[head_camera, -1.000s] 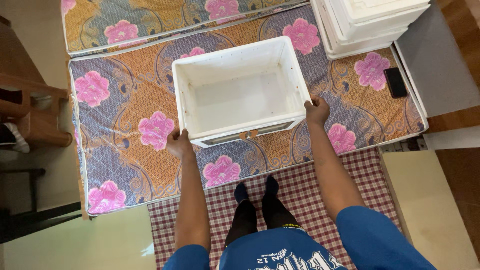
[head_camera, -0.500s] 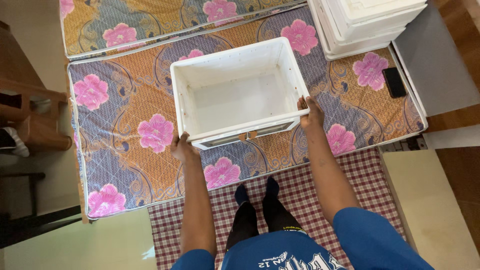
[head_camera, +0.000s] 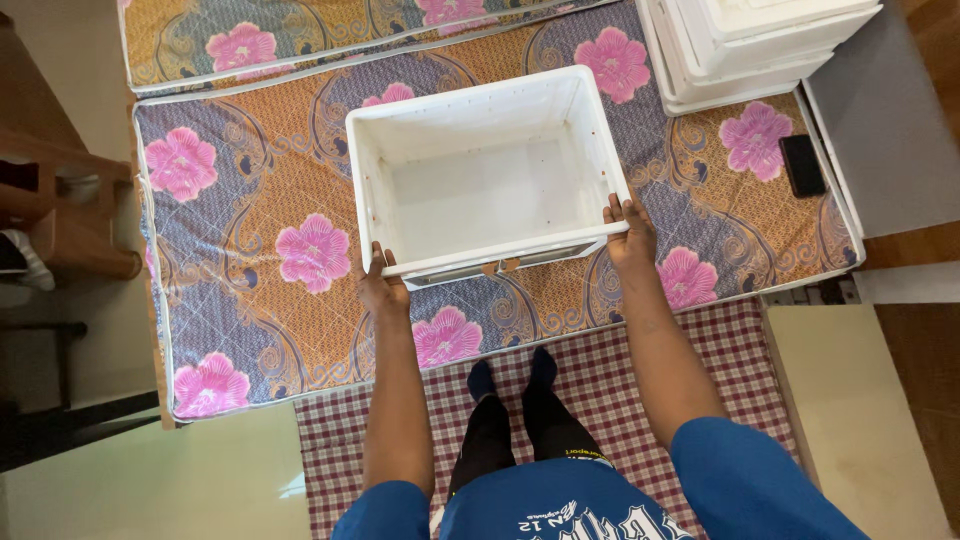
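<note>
Left hand: my left hand (head_camera: 382, 288) grips the near left corner of the white plastic crate (head_camera: 487, 175), fingers curled over its near rim, thumb on the outside.
Right hand: my right hand (head_camera: 630, 238) clasps the near right corner, fingertips (head_camera: 612, 208) pressed together on the rim's edge.
Crate: open side up, empty, over the middle of the flowered mattress (head_camera: 250, 210); I cannot tell whether it rests on it.
Far right: a stack of white crates (head_camera: 760, 45) sits well apart.
Right edge: a dark phone (head_camera: 802, 166) lies on the mattress.
Near: I see my feet on a checked mat (head_camera: 610, 390).
</note>
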